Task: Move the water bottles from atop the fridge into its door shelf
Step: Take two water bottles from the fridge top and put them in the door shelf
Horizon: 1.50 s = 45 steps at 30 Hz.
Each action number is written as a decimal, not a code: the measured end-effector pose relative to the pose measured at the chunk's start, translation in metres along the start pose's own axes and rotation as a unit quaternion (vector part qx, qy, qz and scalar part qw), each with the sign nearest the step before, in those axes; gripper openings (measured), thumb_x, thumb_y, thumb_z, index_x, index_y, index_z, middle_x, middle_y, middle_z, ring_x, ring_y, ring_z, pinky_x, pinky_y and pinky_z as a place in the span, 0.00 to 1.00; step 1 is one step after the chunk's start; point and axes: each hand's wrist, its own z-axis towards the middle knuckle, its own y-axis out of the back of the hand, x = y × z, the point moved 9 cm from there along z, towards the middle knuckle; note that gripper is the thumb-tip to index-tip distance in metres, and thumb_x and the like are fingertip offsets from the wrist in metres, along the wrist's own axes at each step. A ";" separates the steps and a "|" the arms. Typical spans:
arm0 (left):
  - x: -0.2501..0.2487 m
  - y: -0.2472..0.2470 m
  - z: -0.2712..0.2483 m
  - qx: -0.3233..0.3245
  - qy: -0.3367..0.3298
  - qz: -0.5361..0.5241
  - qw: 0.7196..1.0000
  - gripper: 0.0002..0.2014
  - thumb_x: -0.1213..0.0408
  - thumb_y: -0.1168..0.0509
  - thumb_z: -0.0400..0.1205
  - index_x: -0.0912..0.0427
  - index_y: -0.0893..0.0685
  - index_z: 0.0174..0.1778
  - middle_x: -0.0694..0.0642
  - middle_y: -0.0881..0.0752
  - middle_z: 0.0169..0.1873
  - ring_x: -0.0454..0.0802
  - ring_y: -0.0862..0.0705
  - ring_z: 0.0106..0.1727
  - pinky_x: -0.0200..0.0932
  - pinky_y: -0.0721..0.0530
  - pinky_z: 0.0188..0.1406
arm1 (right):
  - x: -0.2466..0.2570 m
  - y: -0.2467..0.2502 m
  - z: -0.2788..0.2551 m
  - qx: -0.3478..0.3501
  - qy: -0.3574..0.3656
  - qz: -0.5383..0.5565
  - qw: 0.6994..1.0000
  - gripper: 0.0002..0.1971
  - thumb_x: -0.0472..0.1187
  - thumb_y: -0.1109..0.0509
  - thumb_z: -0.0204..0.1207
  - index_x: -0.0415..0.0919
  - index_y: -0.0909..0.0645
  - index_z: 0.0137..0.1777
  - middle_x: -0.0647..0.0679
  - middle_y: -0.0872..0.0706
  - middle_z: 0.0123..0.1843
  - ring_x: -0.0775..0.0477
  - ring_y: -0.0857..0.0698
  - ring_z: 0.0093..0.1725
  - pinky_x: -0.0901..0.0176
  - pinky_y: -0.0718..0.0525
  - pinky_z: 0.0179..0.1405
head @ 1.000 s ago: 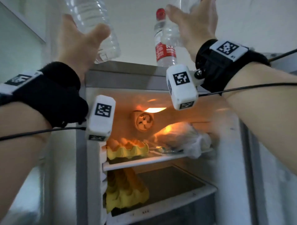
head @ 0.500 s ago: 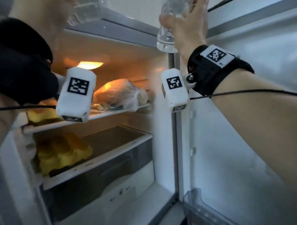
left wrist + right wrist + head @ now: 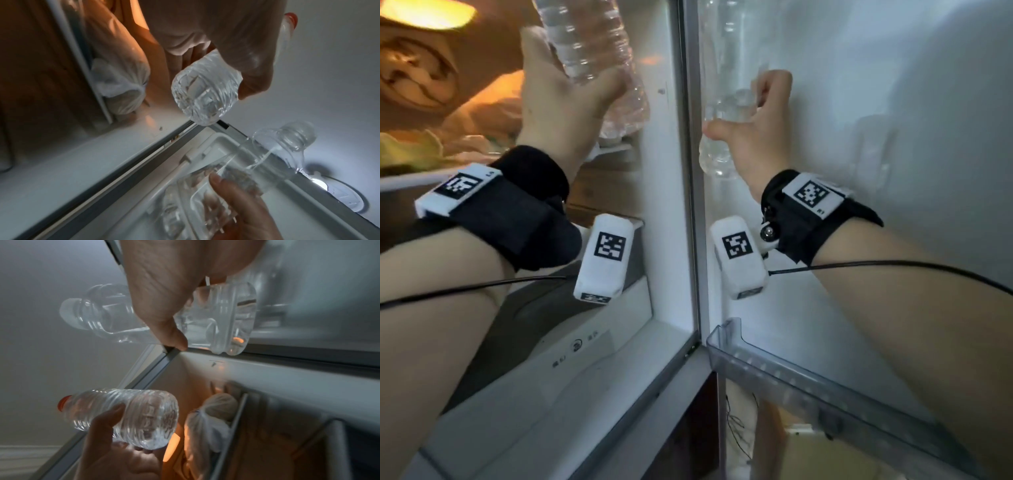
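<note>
My left hand (image 3: 566, 99) grips a clear ribbed water bottle (image 3: 602, 58) with an orange-red cap (image 3: 62, 402), held upright in front of the open fridge's right inner wall. My right hand (image 3: 750, 133) grips a second clear water bottle (image 3: 722, 113) with a pale cap (image 3: 65, 311), held up against the inside of the open door (image 3: 876, 102). The clear plastic door shelf (image 3: 774, 368) sits low on the door, well below both bottles. In the left wrist view the ribbed bottle's base (image 3: 205, 95) faces the camera. The right wrist view shows the second bottle (image 3: 222, 318) under my thumb.
Inside the fridge a tied white plastic bag (image 3: 207, 417) lies on a shelf under the orange lamp (image 3: 424, 13). A white drawer front (image 3: 571, 349) sits below. The grey door frame edge (image 3: 691, 205) runs between the two hands.
Both hands have come down from the fridge top with a bottle each. My view has swung right and down, so the door and its shelf now show.
</note>
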 end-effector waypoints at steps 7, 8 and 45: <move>0.044 -0.026 -0.035 0.029 0.042 0.020 0.999 0.23 0.60 0.30 0.73 0.57 0.33 0.59 0.44 0.24 0.53 0.35 0.21 0.56 0.35 0.22 0.68 | -0.080 0.007 -0.043 0.011 -0.094 -0.026 0.995 0.28 0.32 0.22 0.62 0.44 0.38 0.53 0.60 0.36 0.41 0.64 0.31 0.40 0.73 0.29 0.40; 0.051 -0.030 -0.042 0.038 0.049 0.016 0.998 0.21 0.61 0.30 0.73 0.54 0.34 0.56 0.43 0.23 0.51 0.33 0.20 0.53 0.35 0.20 0.66 | -0.090 0.010 -0.049 0.010 -0.101 -0.030 0.994 0.28 0.32 0.22 0.62 0.44 0.37 0.53 0.60 0.36 0.41 0.64 0.31 0.39 0.76 0.28 0.39; 0.302 -0.202 -0.311 0.323 0.309 0.146 0.882 0.42 0.38 0.23 0.45 0.49 0.17 0.57 0.48 0.12 0.50 0.52 0.13 0.57 0.57 0.18 0.66 | -0.227 0.074 -0.182 -0.018 -0.233 -0.136 0.963 0.29 0.43 0.18 0.52 0.52 0.32 0.49 0.34 0.20 0.57 0.32 0.18 0.55 0.35 0.15 0.55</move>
